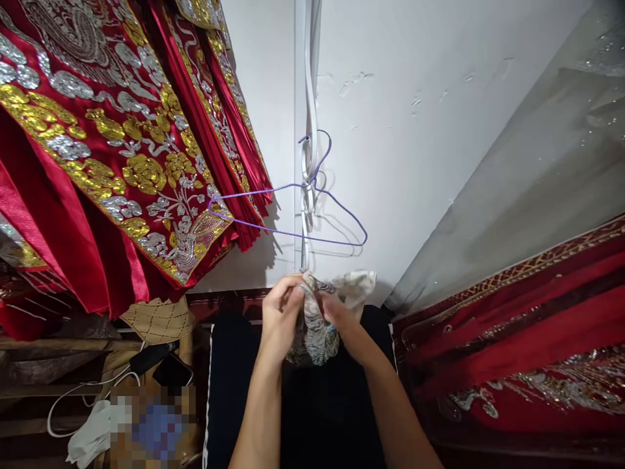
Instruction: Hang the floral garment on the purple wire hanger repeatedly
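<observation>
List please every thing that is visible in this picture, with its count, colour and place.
hanger: one, purple wire, hanging on the white wall above the hands
strap: one, white, hanging down the wall behind the hanger
robes: several, red with gold and silver embroidery, hanging upper left
red fabric: embroidered, lower right; count cannot be told
plastic sheet: one, clear grey, right, above the red fabric
dark cloth: one, black, under the forearms
phone: one, black, lower left
cable: one, white, lower left
cloth: one, cream and grey patterned, bunched between both hands
left hand: gripping the cloth's left side
right hand: gripping the cloth's right side
</observation>
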A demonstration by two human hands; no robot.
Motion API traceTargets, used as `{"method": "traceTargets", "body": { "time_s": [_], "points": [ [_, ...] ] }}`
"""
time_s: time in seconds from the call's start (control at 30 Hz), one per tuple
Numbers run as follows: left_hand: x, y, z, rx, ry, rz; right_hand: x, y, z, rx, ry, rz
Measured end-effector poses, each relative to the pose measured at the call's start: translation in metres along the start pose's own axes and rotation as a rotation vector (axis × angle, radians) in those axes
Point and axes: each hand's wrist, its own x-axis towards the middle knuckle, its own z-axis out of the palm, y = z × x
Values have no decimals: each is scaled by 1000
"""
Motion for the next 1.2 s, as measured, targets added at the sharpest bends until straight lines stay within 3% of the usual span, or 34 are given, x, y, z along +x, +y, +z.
{"method": "traceTargets", "body": {
  "time_s": [0.13,0.2,0.33,0.43,0.53,0.7,0.83,0.9,1.0,1.1,1.2],
  "points": [
    [15,11,-4,195,-90,153,17,-22,12,37,-166,-13],
    [25,14,-15,215,-218,94,26,-30,2,-42,-175,28],
    [34,12,-41,353,-637,-124,48,-47,-38,-105,-95,50],
    [37,9,-58,556,-777,-171,73,-56,-65,-207,112,-59],
    [37,11,-71,621,-757,-202,102,-46,-76,-293,295,-192],
    [29,19,-86,507,-688,-253,132,0,-68,-223,135,-74],
    [21,23,-106,649,-795,-316,133,20,-73,-292,152,-99],
    [21,27,-119,840,-817,-313,125,20,-84,-382,195,-121],
    [29,40,-132,1106,-692,-207,106,12,-103,-526,235,-119],
    [49,61,-127,1214,-559,-46,87,-1,-117,-585,286,-106],
    [74,82,-113,1270,-506,68,72,-13,-123,-572,325,-110]
  ]
}}
